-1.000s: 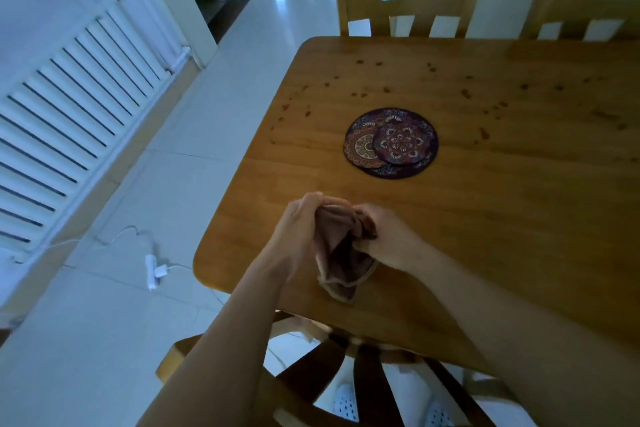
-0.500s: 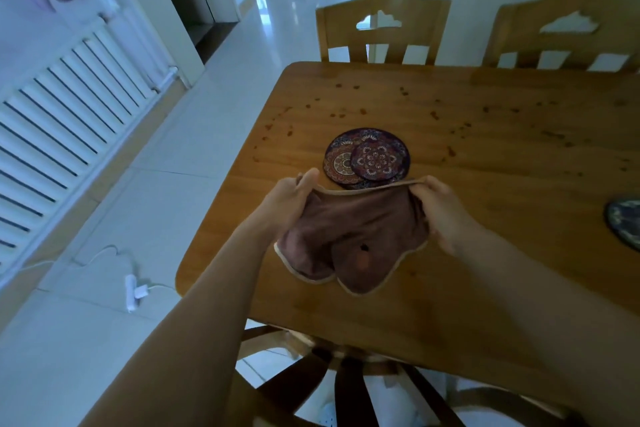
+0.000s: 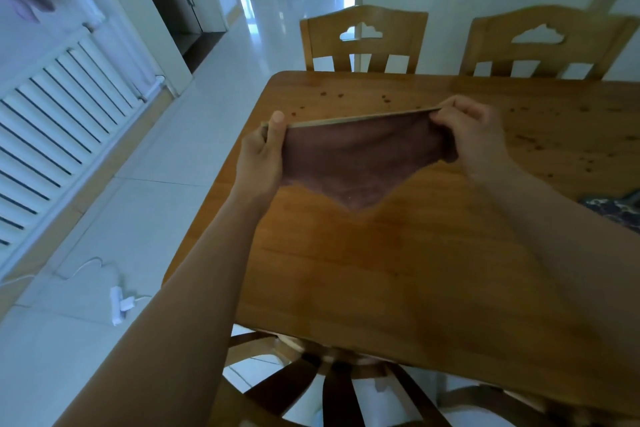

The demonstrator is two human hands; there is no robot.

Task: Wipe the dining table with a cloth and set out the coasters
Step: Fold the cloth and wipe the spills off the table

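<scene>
Cloth (image 3: 360, 163), brown with a pale hem, hangs stretched in the air over the near left part of the wooden desk (image 3: 415, 270). My left grip (image 3: 263, 156) pinches one top corner, with the thumb lying on the near face of the fabric. My right grip (image 3: 474, 139) has its fingers curled round the opposite corner. The top edge runs taut from one to the other and the rest sags to a point low over the wood; whether that tip touches the desk I cannot tell. Dark specks (image 3: 332, 95) dot the far side of the desk beyond the cloth. At the right edge of the view a dark patterned coaster (image 3: 616, 211) lies on the desk, partly cut off by the frame. A far chair (image 3: 363, 38) and a second chair (image 3: 550, 42) stand along the far side, and a near chair (image 3: 311, 385) shows below the near edge. A white radiator (image 3: 62, 107) lines the wall on the left. A white plug (image 3: 119, 305) with its cable lies on the tiled floor.
</scene>
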